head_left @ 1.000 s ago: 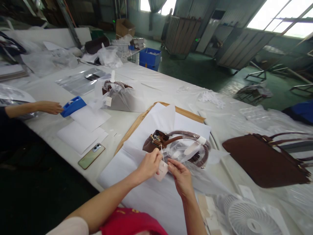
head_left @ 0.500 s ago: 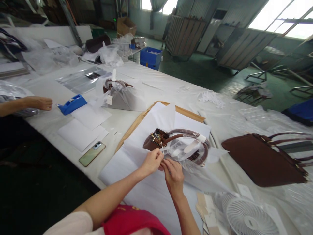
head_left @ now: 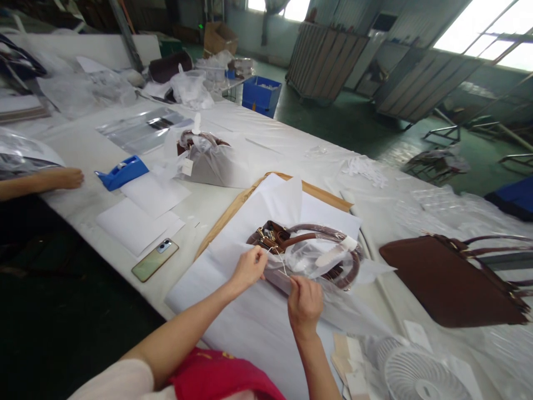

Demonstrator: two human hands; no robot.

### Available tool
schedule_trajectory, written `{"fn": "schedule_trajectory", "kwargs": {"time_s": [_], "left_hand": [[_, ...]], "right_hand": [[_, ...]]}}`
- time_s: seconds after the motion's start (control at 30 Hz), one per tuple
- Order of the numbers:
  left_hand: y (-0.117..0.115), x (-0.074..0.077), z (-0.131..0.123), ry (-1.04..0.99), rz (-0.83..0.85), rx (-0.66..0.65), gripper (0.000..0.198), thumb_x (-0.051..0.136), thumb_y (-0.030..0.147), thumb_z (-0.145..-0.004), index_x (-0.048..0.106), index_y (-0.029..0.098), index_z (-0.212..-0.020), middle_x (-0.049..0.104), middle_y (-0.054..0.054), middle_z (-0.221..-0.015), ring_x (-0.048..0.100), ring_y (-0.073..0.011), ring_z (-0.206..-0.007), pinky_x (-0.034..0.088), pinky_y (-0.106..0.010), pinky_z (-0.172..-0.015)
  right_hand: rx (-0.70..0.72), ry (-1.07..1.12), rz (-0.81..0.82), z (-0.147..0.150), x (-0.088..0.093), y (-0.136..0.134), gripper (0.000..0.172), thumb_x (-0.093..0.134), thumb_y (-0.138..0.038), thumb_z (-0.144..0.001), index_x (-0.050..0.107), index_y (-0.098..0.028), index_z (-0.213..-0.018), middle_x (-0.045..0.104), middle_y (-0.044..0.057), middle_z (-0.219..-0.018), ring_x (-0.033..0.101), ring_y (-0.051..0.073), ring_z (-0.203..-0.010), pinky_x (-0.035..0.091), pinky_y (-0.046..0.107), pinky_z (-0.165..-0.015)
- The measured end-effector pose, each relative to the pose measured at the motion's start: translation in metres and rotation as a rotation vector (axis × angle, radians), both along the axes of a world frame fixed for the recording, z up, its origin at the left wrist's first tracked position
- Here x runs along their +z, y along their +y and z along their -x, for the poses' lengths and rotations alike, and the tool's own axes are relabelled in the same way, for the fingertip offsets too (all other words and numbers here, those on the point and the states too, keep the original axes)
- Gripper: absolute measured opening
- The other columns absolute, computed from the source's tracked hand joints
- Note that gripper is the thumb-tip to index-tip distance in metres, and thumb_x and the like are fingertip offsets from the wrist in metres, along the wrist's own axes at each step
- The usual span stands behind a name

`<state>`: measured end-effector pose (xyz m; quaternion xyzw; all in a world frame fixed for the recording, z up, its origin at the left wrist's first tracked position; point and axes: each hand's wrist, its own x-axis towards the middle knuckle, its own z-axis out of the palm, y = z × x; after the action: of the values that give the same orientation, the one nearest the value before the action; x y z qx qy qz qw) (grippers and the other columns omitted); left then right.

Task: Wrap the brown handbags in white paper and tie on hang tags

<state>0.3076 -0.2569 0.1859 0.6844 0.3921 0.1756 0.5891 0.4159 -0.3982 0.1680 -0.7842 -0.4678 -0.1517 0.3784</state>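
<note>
A brown handbag (head_left: 272,237) lies on white paper (head_left: 233,300), partly covered by thin translucent wrapping, its handles sleeved in clear plastic. A thin white string (head_left: 282,261) runs from the bag's gold hardware area between my two hands. My left hand (head_left: 251,265) is closed, pinching the string near the bag's left end. Lower and to the right, my right hand (head_left: 305,303) pinches the string's other part between thumb and fingers. Whether a tag hangs on the string is too small to tell.
To the right lies a larger brown handbag (head_left: 452,280), with a white fan (head_left: 422,369) below it. A phone (head_left: 155,260), white sheets (head_left: 129,225), a blue tape dispenser (head_left: 122,173) and a wrapped bag (head_left: 208,161) lie leftward. Another person's hand (head_left: 64,178) rests at the left.
My hands have moved apart, the left one leftward and the right one to the right and down, with the string now stretched between them. The other person's hand has shifted slightly left.
</note>
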Motion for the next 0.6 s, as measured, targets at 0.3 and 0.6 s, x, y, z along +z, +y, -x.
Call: {"fn": "schedule_trajectory", "kwargs": {"time_s": [0.3, 0.6], "left_hand": [[0.010, 0.035, -0.005, -0.411, 0.003, -0.062, 0.018, 0.052, 0.026, -0.082, 0.056, 0.014, -0.069, 0.068, -0.008, -0.090, 0.060, -0.0094, -0.061, 0.049, -0.021, -0.057], [0.009, 0.024, -0.016, -0.431, 0.179, -0.027, 0.024, 0.065, 0.030, -0.079, 0.067, 0.014, -0.096, 0.068, -0.002, -0.073, 0.066, -0.0138, -0.067, 0.055, -0.024, -0.065]], "right_hand": [[-0.013, 1.255, -0.206, -0.006, 0.009, 0.022, 0.046, 0.073, -0.050, -0.072, 0.070, -0.014, -0.100, 0.069, 0.006, -0.081, 0.063, 0.017, -0.071, 0.054, 0.034, -0.072], [-0.004, 1.279, -0.219, -0.014, 0.011, 0.022, 0.048, 0.076, -0.042, -0.070, 0.068, -0.015, -0.108, 0.069, 0.004, -0.081, 0.063, 0.017, -0.075, 0.052, 0.036, -0.081]]}}
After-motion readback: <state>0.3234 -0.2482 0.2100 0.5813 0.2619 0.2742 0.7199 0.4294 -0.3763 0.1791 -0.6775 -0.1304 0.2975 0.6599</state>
